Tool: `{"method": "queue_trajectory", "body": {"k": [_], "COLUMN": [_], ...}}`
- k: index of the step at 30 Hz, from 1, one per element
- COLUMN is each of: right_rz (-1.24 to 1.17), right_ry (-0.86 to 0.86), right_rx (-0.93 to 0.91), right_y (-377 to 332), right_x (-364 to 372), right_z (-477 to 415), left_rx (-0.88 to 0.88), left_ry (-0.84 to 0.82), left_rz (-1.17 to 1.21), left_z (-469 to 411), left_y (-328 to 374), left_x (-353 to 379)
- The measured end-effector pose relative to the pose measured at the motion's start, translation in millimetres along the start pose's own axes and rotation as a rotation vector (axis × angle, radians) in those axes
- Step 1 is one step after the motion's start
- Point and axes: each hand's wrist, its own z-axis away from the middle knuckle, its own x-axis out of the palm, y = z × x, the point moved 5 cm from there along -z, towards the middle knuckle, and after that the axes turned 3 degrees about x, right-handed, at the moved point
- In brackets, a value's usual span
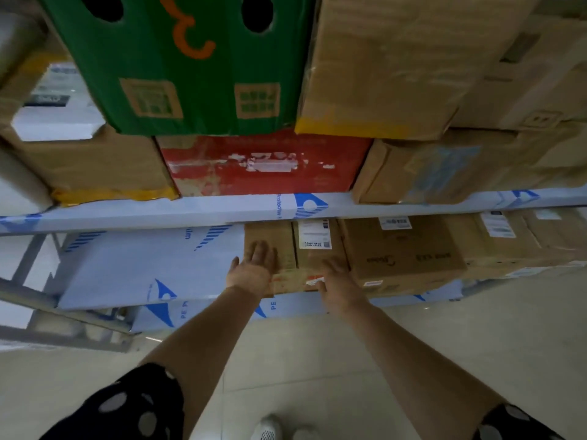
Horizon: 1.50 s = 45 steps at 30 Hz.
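The upper shelf (190, 211), film-wrapped, crosses mid-frame. It carries a brown carton (95, 166) at left, a red carton (263, 166) at centre and a taped carton (444, 166) at right. On the lower shelf (143, 265), a small carton (279, 233) sits just beside a larger carton (403, 249).

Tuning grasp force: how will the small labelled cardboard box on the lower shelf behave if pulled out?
The cardboard box looks square-edged, so probably stiff. It sits flat on the film-wrapped shelf, so it should slide, not roll or tip. Left hand and right hand both reach it: maybe weighty.
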Motion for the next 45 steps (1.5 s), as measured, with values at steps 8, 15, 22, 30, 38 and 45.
{"method": "queue_trajectory", "body": {"k": [8, 15, 22, 30, 38, 45], "right_rz": [0.032, -0.286, -0.4, -0.388, -0.512, -0.462], "right_ry": [0.003, 0.114, 0.02, -0.178, -0.126, -0.132], "right_rx": [0.026, 0.184, 0.282, 0.279, 0.315, 0.228], "right_y": [7, -5, -3, 0, -9, -34], "right_x": [24, 22, 23, 55, 54, 34], "right_z": [-26, -32, -29, 1, 6, 61], "left_rx": [0.031, -0.057, -0.461, -0.556, -0.631, -0.609], "left_ry": [-0.051, 0.177, 0.191, 0.055, 0.169, 0.176], "left_rz": [-0.045, 0.348, 0.656, 0.841, 1.231, 1.216], "left_z": [-11, 6, 6, 46, 55, 120], "left_y": [-26, -72, -76, -90, -93, -89], "left_x": [11, 11, 20, 68, 75, 62]}}
